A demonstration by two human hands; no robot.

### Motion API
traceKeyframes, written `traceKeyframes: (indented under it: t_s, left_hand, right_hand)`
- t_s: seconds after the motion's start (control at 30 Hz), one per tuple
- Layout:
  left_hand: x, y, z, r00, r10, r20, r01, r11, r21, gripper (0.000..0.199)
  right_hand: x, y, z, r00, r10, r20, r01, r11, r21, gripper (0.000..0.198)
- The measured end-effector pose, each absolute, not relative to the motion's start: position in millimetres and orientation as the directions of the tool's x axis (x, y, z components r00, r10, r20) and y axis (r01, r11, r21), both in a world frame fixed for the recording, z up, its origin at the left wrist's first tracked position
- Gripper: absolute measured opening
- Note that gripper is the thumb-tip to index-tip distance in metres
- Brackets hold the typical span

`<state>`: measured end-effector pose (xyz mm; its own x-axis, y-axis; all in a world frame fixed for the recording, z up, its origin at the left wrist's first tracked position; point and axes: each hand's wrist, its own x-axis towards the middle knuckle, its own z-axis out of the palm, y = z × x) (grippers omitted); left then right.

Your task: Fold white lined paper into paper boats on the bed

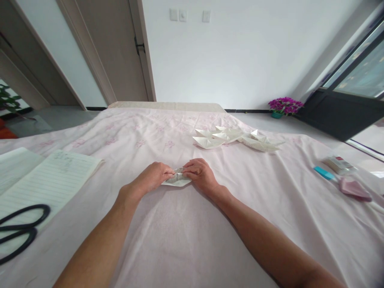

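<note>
Paper piece: folded paper (177, 179) lies on my pink cloth (168, 240), between my hands.
Left hand (153, 175): pinches its left end.
Right hand (199, 173): pinches its right end.
Beyond: finished paper boats (234, 138).

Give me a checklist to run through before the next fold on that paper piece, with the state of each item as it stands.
1. Both hands on the piece: left hand and right hand pinch the folded paper from either side. Ok.
2. Piece supported: it lies on the pink cloth. Ok.
3. Creases lined up: fingers cover the middle. Cannot tell.
4. Finished paper boats out of the way: they lie farther off, apart from the hands. Ok.
5. Scissors away from the forearms: they lie on the lined paper at the left edge. Ok.
6. Cloth flat under the piece: only slight wrinkles nearby. Ok.
</note>
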<state>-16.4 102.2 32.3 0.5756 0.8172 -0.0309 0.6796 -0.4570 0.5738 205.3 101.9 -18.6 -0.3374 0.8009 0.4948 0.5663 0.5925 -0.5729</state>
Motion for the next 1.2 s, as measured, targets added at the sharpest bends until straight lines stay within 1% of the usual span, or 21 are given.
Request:
traceKeyframes:
  t_s: [0.13, 0.43, 0.57, 0.73, 0.9, 0.97, 1.07, 1.13, 1.2]
  left_hand:
    - [-14.9, 103.4, 28.5, 0.572, 0.82, -0.026, 0.702, -0.473, 0.532, 0.032]
    - [-12.6, 101.9, 25.5, 0.549, 0.836, 0.011, 0.714, -0.476, 0.513, 0.033]
    - [-11.3, 100.5, 24.9, 0.516, 0.856, 0.037, 0.751, -0.473, 0.461, 0.034]
    - [-8.7, 98.8, 24.1, 0.489, 0.868, 0.082, 0.808, -0.487, 0.332, 0.034]
    - [-6.3, 96.5, 27.8, 0.504, 0.857, 0.102, 0.821, -0.513, 0.25, 0.03]
    - [-6.0, 96.0, 29.5, 0.505, 0.857, 0.1, 0.826, -0.513, 0.232, 0.028]
    - [-6.2, 95.6, 30.8, 0.511, 0.854, 0.099, 0.826, -0.52, 0.22, 0.028]
    - [-6.6, 95.5, 30.7, 0.518, 0.848, 0.112, 0.82, -0.53, 0.215, 0.029]
    - [-6.9, 95.4, 30.1, 0.527, 0.84, 0.129, 0.814, -0.543, 0.206, 0.027]
  right_hand:
    - [205.0, 103.4, -20.9, -0.315, 0.816, 0.485, 0.558, 0.572, -0.602, 0.006]
    - [203.5, 103.3, -20.5, -0.3, 0.823, 0.482, 0.558, 0.562, -0.611, 0.007]
    - [203.4, 101.7, -17.2, -0.317, 0.816, 0.484, 0.576, 0.571, -0.585, 0.007]
    - [204.2, 99.5, -7.1, -0.349, 0.814, 0.465, 0.603, 0.575, -0.553, 0.007]
    - [204.8, 105.8, 6.2, -0.45, 0.79, 0.417, 0.666, 0.608, -0.432, 0.011]
    - [204.5, 109.4, 9.2, -0.486, 0.782, 0.39, 0.671, 0.62, -0.407, 0.013]
    - [202.8, 113.7, 8.5, -0.486, 0.792, 0.371, 0.649, 0.611, -0.454, 0.015]
    - [200.7, 115.4, 6.3, -0.464, 0.802, 0.376, 0.628, 0.597, -0.5, 0.016]
    - [198.1, 116.2, 4.8, -0.456, 0.803, 0.385, 0.613, 0.596, -0.519, 0.017]
